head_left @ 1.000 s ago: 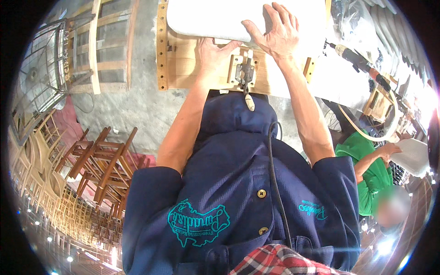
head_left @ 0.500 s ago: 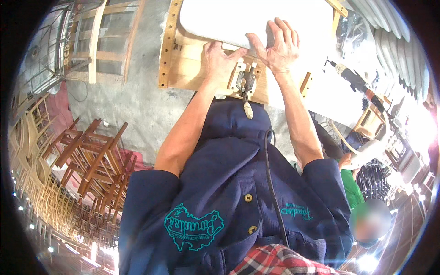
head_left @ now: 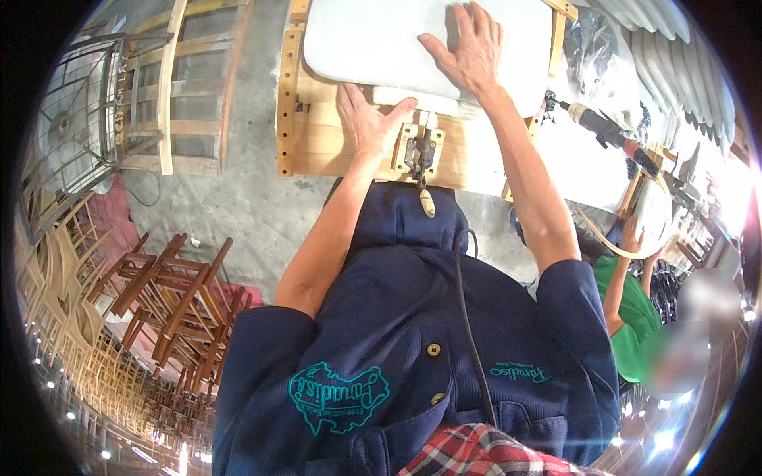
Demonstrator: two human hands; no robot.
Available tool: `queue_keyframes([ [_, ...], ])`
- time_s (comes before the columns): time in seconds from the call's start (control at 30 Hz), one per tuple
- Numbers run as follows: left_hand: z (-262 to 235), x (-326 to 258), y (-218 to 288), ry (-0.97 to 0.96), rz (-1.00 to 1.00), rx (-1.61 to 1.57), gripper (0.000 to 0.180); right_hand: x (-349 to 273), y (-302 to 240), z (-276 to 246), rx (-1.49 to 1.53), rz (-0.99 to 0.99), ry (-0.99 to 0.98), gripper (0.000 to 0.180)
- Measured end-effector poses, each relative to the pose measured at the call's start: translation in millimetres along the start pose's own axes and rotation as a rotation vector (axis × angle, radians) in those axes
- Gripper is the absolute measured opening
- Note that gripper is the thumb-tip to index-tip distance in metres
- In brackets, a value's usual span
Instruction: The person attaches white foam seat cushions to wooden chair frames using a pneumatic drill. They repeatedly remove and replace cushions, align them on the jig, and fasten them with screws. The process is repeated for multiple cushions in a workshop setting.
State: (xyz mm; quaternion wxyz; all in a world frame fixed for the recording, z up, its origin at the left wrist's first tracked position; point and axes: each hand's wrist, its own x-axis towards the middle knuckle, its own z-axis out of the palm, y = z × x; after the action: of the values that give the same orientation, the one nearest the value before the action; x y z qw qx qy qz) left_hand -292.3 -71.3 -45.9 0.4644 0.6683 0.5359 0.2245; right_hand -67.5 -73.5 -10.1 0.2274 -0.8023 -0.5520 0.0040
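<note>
A large white panel [head_left: 373, 47] with rounded corners lies over a pale wooden jig board [head_left: 317, 135]. My right hand [head_left: 468, 55] rests flat on top of the panel, fingers spread. Beside the panel's near edge is my left hand [head_left: 369, 123], its fingers stretched forward and their tips partly hidden at that edge. Its thumb reaches to a white block [head_left: 413, 101] that shows along the same edge. A metal toggle clamp [head_left: 421, 151] is mounted on the board behind the block, with its pale handle [head_left: 428, 204] pointing toward me.
A power driver [head_left: 595, 123] lies to the right, near stacked grey panels [head_left: 683, 79]. Wooden frames [head_left: 194, 87] and a wire rack [head_left: 75, 127] stand at the left. Brown chair frames [head_left: 171, 297] sit lower left. Another person in green [head_left: 635, 309] works at the right.
My right hand has slid farther forward over the panel. The panel sits farther from the clamp, exposing more of the white block. The whole view has shifted slightly.
</note>
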Motion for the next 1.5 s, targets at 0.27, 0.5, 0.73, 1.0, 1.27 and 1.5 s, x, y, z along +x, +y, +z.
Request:
queue_keyframes([
  [0.27,2,-10,-3,0.007,-0.109,-0.029,0.139,1,-3,16,-0.078,-0.012,-0.053,0.089],
  [0.5,-4,-6,12,0.038,-0.049,0.166,0.134,6,-2,15,-0.253,-0.077,0.083,0.074],
  [0.73,-46,95,24,0.106,0.618,0.522,0.087,-24,38,-2,-0.076,-0.013,-0.092,0.079],
  [1.0,-36,136,8,-0.055,0.642,0.685,0.078,-78,76,-21,-0.029,0.120,0.159,0.065],
  [1.27,-40,133,2,-0.035,0.649,0.653,0.069,-86,82,-14,0.024,0.104,0.284,0.049],
  [1.5,-30,132,10,0.017,0.714,0.537,0.070,-75,90,-12,0.008,0.127,0.322,0.042],
])
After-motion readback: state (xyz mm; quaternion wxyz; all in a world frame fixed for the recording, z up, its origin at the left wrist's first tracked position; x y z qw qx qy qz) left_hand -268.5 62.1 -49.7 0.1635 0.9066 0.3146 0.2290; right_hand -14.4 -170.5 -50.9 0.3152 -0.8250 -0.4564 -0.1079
